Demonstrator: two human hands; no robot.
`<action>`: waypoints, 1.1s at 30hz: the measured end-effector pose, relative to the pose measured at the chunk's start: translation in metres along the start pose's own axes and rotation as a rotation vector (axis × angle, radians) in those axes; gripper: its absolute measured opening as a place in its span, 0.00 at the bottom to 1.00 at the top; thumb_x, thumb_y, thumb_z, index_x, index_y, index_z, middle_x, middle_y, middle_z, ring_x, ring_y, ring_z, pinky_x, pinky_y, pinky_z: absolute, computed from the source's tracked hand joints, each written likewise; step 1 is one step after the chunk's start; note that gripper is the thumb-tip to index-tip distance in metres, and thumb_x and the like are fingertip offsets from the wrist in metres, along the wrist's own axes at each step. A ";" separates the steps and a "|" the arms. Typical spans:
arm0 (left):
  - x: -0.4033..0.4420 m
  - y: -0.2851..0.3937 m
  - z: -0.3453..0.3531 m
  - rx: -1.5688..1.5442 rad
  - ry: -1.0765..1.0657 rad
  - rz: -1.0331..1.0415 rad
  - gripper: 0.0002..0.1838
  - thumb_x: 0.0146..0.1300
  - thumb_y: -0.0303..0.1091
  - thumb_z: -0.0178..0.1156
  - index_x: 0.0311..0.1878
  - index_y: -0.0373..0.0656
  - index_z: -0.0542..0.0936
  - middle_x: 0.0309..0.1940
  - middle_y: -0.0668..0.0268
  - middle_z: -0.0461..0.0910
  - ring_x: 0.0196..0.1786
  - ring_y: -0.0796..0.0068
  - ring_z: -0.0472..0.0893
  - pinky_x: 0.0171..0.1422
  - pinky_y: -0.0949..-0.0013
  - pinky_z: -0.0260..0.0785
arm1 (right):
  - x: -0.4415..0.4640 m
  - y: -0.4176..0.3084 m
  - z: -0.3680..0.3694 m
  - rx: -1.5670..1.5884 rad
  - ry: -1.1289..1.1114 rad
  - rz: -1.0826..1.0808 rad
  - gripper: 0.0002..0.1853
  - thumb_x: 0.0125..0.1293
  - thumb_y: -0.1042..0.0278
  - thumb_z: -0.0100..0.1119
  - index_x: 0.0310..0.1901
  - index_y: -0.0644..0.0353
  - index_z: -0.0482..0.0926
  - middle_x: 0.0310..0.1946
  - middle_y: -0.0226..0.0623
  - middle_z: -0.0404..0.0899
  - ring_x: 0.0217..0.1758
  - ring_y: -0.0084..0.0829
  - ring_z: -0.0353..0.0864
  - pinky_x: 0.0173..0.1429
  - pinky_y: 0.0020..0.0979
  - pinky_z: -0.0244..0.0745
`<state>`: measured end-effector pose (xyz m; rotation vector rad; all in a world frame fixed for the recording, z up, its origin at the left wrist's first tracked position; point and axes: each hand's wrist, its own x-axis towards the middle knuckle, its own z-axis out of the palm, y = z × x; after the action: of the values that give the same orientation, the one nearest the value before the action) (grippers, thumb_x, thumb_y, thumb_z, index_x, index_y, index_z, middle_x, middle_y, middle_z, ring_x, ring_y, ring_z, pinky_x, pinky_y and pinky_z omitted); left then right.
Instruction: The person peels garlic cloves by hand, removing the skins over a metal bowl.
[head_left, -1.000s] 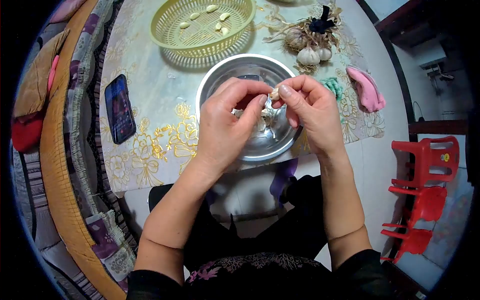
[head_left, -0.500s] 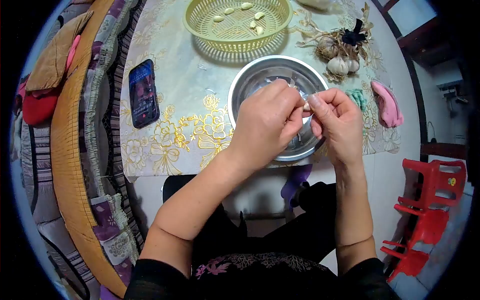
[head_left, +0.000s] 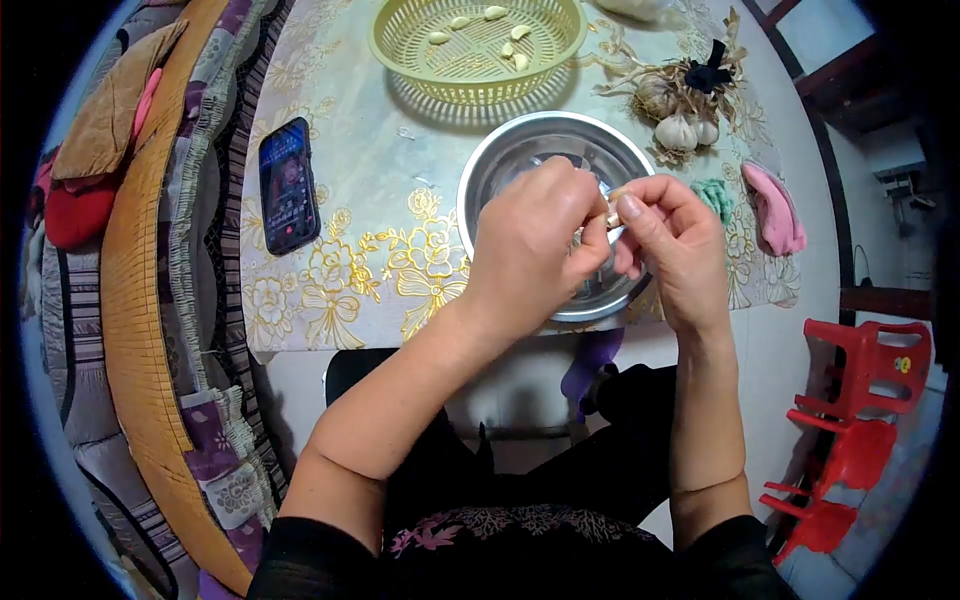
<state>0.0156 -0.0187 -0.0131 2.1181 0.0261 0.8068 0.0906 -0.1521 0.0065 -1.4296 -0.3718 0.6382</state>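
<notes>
Over a round steel bowl [head_left: 485, 150], my left hand [head_left: 540, 235] and my right hand [head_left: 675, 240] meet at their fingertips. A small pale garlic clove [head_left: 613, 215] is pinched between them, mostly hidden by the fingers. My left hand is turned so its back faces the camera, its fingers curled at the clove. My right thumb and index finger press on the clove's other side. Peel scraps lie in the bowl, largely covered by my hands. Behind the bowl, several peeled cloves [head_left: 520, 32] rest in a yellow-green basket [head_left: 480, 90].
Garlic bulbs [head_left: 677, 132] with dry stalks and a black tie lie at the back right. Beside them are a green mesh [head_left: 713, 198] and a pink cloth [head_left: 775, 210]. A phone [head_left: 288, 187] lies on the left. Red chairs [head_left: 858, 450] stand beyond the table's right side.
The view has shifted, so the table items appear farther right. My left hand has rolled over, showing more of its back. Both hands still pinch the clove.
</notes>
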 end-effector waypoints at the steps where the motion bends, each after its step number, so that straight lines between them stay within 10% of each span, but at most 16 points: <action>1: 0.000 0.000 0.000 0.022 -0.006 0.001 0.05 0.49 0.20 0.59 0.28 0.37 0.72 0.23 0.64 0.69 0.22 0.73 0.72 0.23 0.73 0.66 | 0.000 0.000 -0.001 0.000 -0.012 0.001 0.07 0.64 0.70 0.58 0.37 0.65 0.74 0.22 0.28 0.75 0.18 0.14 0.70 0.21 0.15 0.63; 4: 0.001 0.000 0.000 0.004 0.007 -0.001 0.08 0.46 0.22 0.60 0.28 0.40 0.70 0.25 0.60 0.69 0.27 0.60 0.73 0.29 0.62 0.66 | 0.000 -0.002 -0.005 -0.042 -0.076 0.024 0.07 0.64 0.69 0.57 0.37 0.65 0.74 0.22 0.29 0.76 0.18 0.14 0.69 0.21 0.15 0.62; 14: 0.008 -0.002 -0.010 -0.081 0.123 -0.259 0.03 0.50 0.22 0.58 0.28 0.38 0.72 0.24 0.63 0.72 0.23 0.71 0.73 0.27 0.71 0.66 | -0.005 -0.013 -0.019 0.438 -0.358 0.195 0.09 0.63 0.67 0.56 0.37 0.65 0.74 0.24 0.37 0.78 0.16 0.15 0.66 0.20 0.15 0.61; 33: 0.000 0.005 0.001 -0.392 -0.106 -0.439 0.06 0.56 0.26 0.63 0.36 0.37 0.77 0.26 0.70 0.75 0.25 0.86 0.69 0.30 0.79 0.63 | 0.004 0.003 -0.007 0.179 0.006 -0.004 0.11 0.63 0.70 0.59 0.46 0.65 0.77 0.29 0.27 0.76 0.23 0.13 0.68 0.27 0.14 0.64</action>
<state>0.0146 -0.0225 -0.0097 1.6926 0.2478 0.3974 0.0977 -0.1555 0.0024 -1.2592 -0.3047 0.6470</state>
